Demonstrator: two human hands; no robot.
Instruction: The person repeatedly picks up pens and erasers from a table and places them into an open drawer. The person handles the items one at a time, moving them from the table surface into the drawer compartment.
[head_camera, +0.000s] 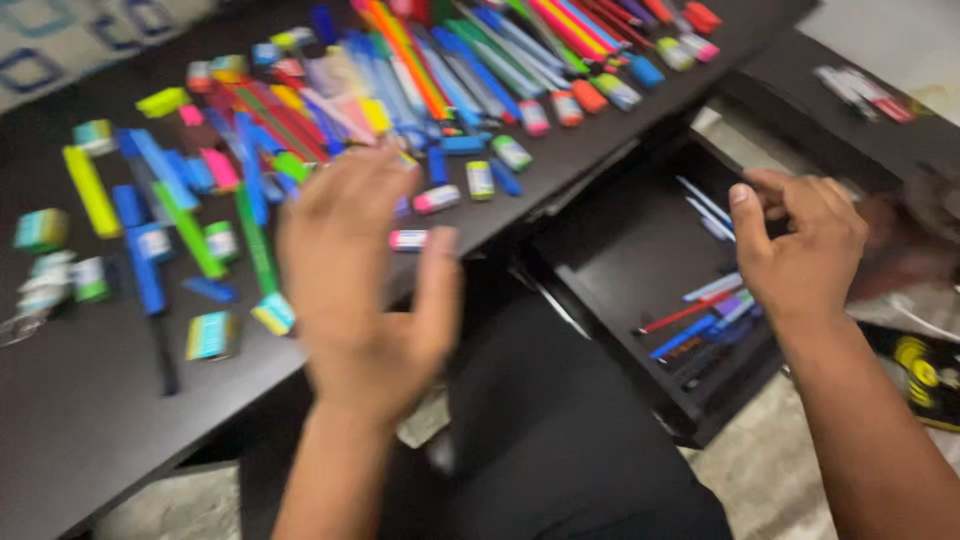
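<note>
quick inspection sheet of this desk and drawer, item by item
surface: dark desk, crowded at the back, bare at the near edge
job's things: open dark drawer holding a few pens, red and blue
clutter: many coloured pens and highlighters, small erasers loose on the desk
hands: left hand open over the desk edge, blurred, holding nothing; right hand curled above the drawer, grip unclear
cables: nothing seen
surroundings: pale floor, patterned rug, dark clothing below
</note>
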